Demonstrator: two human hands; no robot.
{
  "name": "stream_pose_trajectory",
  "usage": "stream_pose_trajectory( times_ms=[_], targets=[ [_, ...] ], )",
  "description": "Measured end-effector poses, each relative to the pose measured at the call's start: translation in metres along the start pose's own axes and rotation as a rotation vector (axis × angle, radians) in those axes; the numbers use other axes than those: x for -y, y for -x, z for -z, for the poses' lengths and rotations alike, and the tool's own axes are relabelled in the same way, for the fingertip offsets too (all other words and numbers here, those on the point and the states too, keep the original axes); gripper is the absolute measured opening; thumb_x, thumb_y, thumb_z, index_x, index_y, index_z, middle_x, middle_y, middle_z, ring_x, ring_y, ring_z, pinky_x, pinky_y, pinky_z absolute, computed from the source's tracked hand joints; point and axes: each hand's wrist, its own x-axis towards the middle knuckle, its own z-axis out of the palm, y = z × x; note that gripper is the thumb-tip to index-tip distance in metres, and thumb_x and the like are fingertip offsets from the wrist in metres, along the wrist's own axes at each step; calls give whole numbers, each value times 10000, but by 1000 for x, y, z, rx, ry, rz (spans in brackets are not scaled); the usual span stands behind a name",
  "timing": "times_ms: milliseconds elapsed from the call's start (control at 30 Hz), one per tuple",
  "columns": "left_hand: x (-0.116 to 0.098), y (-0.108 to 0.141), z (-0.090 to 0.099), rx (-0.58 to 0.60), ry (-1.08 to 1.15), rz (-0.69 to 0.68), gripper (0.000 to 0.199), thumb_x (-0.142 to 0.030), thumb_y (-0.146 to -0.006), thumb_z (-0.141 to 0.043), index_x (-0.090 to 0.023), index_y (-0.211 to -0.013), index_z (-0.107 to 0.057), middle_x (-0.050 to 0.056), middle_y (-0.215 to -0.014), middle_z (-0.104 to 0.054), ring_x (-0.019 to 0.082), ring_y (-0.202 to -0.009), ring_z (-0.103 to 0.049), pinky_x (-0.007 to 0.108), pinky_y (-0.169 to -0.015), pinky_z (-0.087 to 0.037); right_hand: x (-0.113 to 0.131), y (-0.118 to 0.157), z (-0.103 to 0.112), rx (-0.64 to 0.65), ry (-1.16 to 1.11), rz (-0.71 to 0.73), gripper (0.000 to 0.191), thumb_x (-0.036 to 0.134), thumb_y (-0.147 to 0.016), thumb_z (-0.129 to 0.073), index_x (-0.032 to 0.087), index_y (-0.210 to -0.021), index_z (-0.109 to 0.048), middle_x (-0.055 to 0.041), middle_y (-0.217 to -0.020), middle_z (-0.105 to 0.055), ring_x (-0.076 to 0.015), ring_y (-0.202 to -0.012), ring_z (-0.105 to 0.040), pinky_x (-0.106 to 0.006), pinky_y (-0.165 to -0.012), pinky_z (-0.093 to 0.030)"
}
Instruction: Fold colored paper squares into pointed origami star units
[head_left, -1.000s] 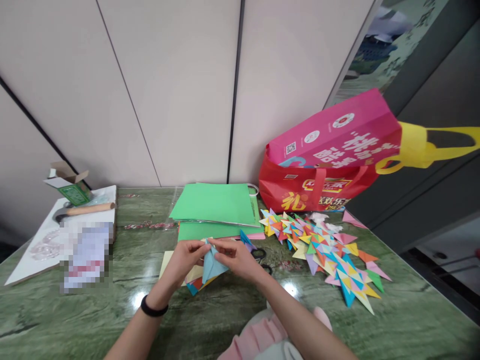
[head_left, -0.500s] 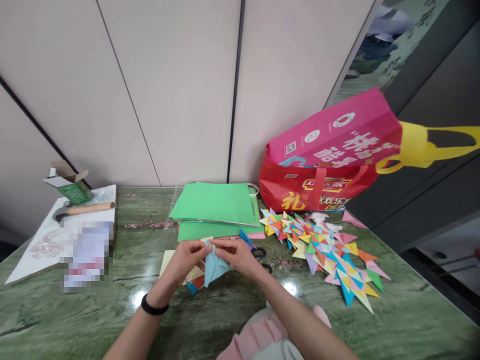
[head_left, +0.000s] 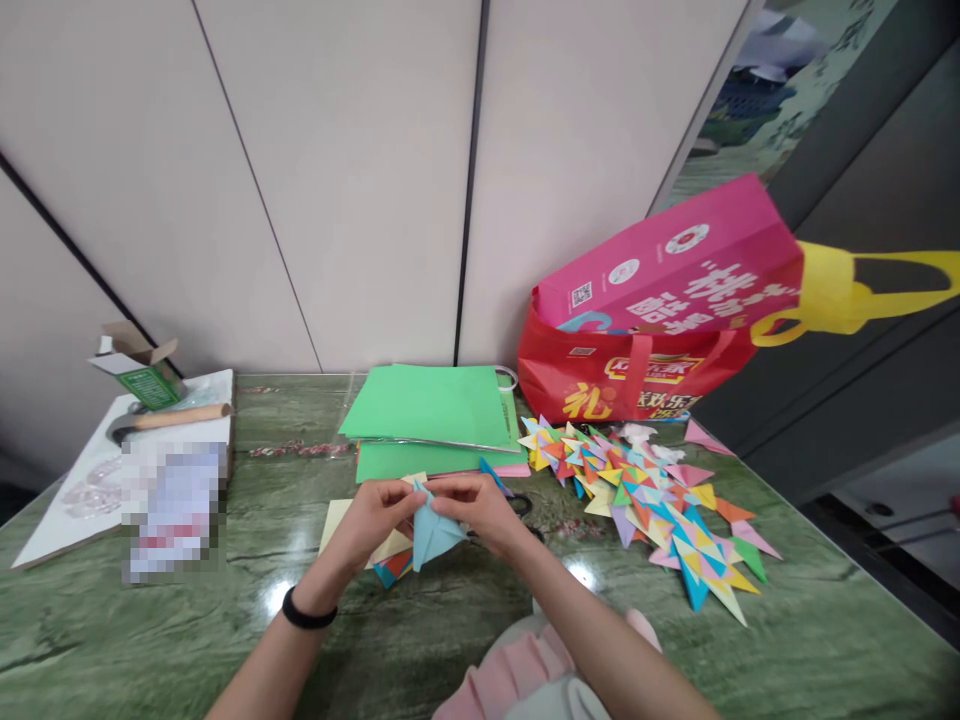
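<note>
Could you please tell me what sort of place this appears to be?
Probably a paper-craft corner, perhaps in a home: there are green sheets, a heap of colourful folded papers and a light blue folded paper.

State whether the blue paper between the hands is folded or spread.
Folded: the blue paper shows crease lines and pointed corners.

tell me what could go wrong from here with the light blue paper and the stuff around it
The light blue folded paper is pinched by the left hand and right hand and might crease or tear. The right hand could knock what look like black scissors handles close beside it. The pink bag leans in the red bag and might topple onto the folded paper pieces in front.
</note>
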Motion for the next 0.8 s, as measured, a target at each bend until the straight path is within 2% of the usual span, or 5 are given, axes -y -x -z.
stream_pose_trajectory(
  times_ms=[233, 600, 800],
  targets=[
    [2, -2, -2, -21, 98, 6, 313, -410, -577, -717, -115, -570, -613, -8, -493, -609, 112, -455, -554, 225, -484, -463, 0, 0, -2, 4, -206, -147, 332, 301, -513, -799, 171, -810, -731, -25, -722, -697, -115, -577, -556, -263, -611, -418],
    [-1, -2, -5, -95, 44, -41, 249, -357, -582, -714, -119, -573, -638, -18, -466, -599, 92, -410, -525, 191, -424, -438, 2, 1, -4, -29, -312, -201, 329, 246, -474, -822, 143, -772, -727, -31, -704, -704, -113, -565, -581, -253, -603, -434],
    [-2, -2, -7, -79, 70, -59, 249, -359, -585, -718, -121, -588, -643, -23, -452, -600, 88, -403, -524, 185, -422, -444, 5, 1, -3, -22, -392, -279, 335, 242, -436, -841, 137, -731, -724, -13, -640, -689, -95, -540, -572, -236, -592, -438]
  ],
)
